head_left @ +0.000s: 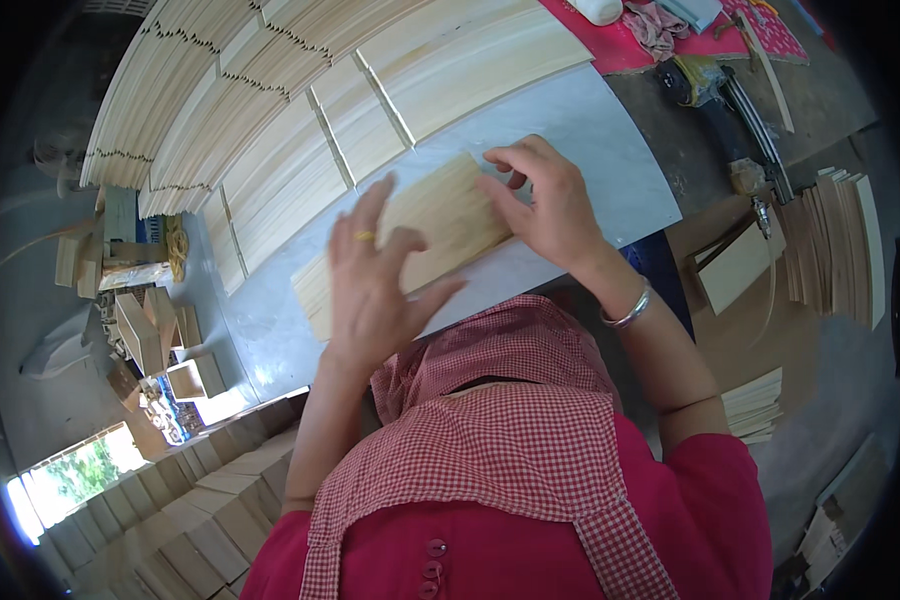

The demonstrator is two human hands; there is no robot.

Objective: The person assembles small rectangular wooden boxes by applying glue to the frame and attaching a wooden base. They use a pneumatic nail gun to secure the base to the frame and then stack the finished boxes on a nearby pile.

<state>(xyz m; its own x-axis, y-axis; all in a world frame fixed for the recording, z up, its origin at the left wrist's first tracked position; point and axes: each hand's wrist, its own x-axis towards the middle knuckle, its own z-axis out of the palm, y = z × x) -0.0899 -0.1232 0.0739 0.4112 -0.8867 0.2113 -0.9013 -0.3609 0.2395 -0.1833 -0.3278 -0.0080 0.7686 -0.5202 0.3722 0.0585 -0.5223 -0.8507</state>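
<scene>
A pale wooden board (440,215), slightly blurred, lies slantwise on the grey-white tabletop (610,135) in front of me. Over its left part hovers my left hand (370,280), fingers spread and thumb stretched out, a yellow ring on one finger. My right hand (550,200) is at the board's right end, with thumb and curled fingers apart and nothing visible between them. Whether either hand touches the board, I cannot tell. A silver bangle (627,306) circles my right wrist.
Rows of stacked thin wooden boards (260,120) fill the table's far side. At the right are a nail gun (720,110) with a hose, a pink cloth (630,40) and standing boards (835,245). Small wooden boxes (195,378) sit at the left.
</scene>
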